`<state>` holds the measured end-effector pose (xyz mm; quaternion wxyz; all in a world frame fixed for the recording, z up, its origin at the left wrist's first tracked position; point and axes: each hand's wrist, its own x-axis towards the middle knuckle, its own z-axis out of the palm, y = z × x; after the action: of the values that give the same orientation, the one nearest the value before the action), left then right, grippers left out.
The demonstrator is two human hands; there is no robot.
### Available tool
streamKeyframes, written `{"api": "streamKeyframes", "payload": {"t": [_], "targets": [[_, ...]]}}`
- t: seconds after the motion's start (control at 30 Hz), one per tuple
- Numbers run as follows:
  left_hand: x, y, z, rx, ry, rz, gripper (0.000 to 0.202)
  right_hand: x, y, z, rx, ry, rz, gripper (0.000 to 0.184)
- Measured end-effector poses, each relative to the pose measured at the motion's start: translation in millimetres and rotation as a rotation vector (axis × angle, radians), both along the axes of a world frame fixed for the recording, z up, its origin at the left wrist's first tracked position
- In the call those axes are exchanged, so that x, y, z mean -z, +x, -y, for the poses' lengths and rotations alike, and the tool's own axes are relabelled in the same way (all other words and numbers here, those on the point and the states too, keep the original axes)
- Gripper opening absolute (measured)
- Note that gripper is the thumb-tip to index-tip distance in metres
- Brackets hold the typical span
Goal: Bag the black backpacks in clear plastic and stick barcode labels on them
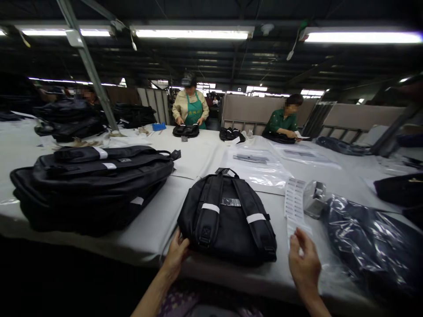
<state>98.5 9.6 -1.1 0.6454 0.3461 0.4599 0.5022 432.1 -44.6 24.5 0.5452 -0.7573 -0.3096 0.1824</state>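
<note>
A black backpack point(228, 215) lies straps-up on the white table point(155, 220) in front of me, with two white bands across its straps. My left hand point(176, 255) rests against its near left corner, fingers curled on the edge. My right hand point(304, 262) is beside the backpack's right side, and its fingers pinch the lower end of a white strip of labels point(294, 204) that runs away across the table.
A stack of black bags point(89, 185) sits at left. Bags wrapped in clear plastic point(370, 242) lie at right, near a tape dispenser point(315, 200). Clear plastic sleeves point(261, 167) lie further back. Two people work at the far side, a third at the far left.
</note>
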Motion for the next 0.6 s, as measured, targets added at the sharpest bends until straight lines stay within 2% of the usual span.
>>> {"api": "streamKeyframes", "payload": {"t": [0.03, 0.07, 0.13, 0.2, 0.23, 0.3, 0.4, 0.53, 0.6], "targets": [[1.8, 0, 0, 0.006, -0.001, 0.002, 0.073, -1.8, -6, 10, -0.008, 0.079, 0.17, 0.05], [2.1, 0, 0, 0.015, -0.005, 0.005, 0.073, -3.8, -13, 17, -0.088, 0.155, 0.353, 0.048], [-0.2, 0, -2, 0.01, -0.022, -0.003, 0.069, -5.5, -33, 21, -0.432, 0.225, 0.689, 0.044], [-4.0, 0, -4, 0.002, -0.042, -0.02, 0.063, -2.3, -53, 13, -0.762, 0.142, 0.903, 0.046], [-5.6, 0, -4, -0.001, -0.048, -0.031, 0.06, 0.9, -60, 6, -0.851, 0.088, 0.987, 0.05], [-7.5, 0, -4, 0.007, -0.05, -0.059, 0.057, 8.5, -66, -9, -0.912, 0.025, 1.102, 0.052], [-3.4, -1, -2, -0.013, -0.022, -0.126, 0.054, 20.5, -63, -20, -0.909, 0.066, 1.177, 0.039], [17.4, -11, 4, -0.108, 0.019, -0.205, 0.048, 42.4, -70, -15, -0.847, 0.214, 1.161, 0.03], [28.5, -21, 6, -0.108, 0.034, -0.262, 0.05, 53.5, -77, -11, -0.839, 0.29, 1.072, 0.024]]}}
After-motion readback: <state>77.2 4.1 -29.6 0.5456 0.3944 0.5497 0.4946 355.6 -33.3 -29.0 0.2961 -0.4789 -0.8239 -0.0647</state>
